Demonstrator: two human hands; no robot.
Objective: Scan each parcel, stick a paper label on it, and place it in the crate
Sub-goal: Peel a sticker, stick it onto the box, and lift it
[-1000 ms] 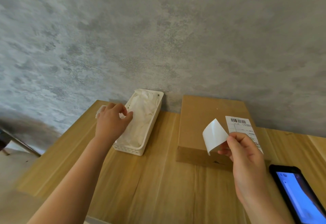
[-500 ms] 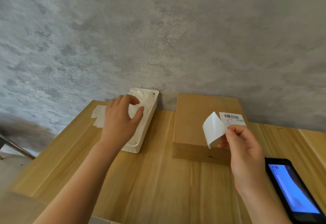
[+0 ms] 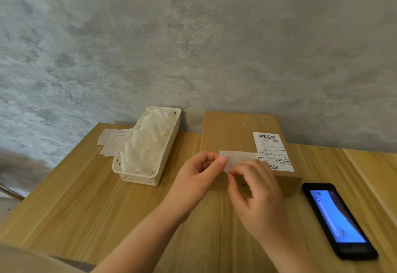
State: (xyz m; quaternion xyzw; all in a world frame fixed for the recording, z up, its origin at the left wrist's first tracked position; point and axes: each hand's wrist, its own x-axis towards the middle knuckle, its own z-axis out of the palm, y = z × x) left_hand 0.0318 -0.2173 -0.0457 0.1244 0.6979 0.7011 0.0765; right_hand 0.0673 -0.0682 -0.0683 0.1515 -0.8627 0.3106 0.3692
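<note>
A flat brown cardboard parcel [image 3: 234, 135] lies against the wall, with a white barcode label [image 3: 271, 149] stuck on its top right. Over the parcel's near edge, both hands hold one small white paper label [image 3: 238, 157]. My left hand [image 3: 197, 178] pinches its left end between thumb and forefinger. My right hand [image 3: 255, 195] pinches its lower edge with curled fingers. A black phone [image 3: 337, 219] with a lit blue screen lies flat to the right of the parcel.
A white slotted basket [image 3: 137, 178] full of crumpled white backing paper stands left of the parcel. Loose paper sheets [image 3: 110, 141] lie behind it near the table's left corner. The wooden table [image 3: 86, 197] meets a grey wall at the back.
My left hand has left the basket and come right to pinch the label. The label, curled in my right hand before, is now held flat between both hands.
</note>
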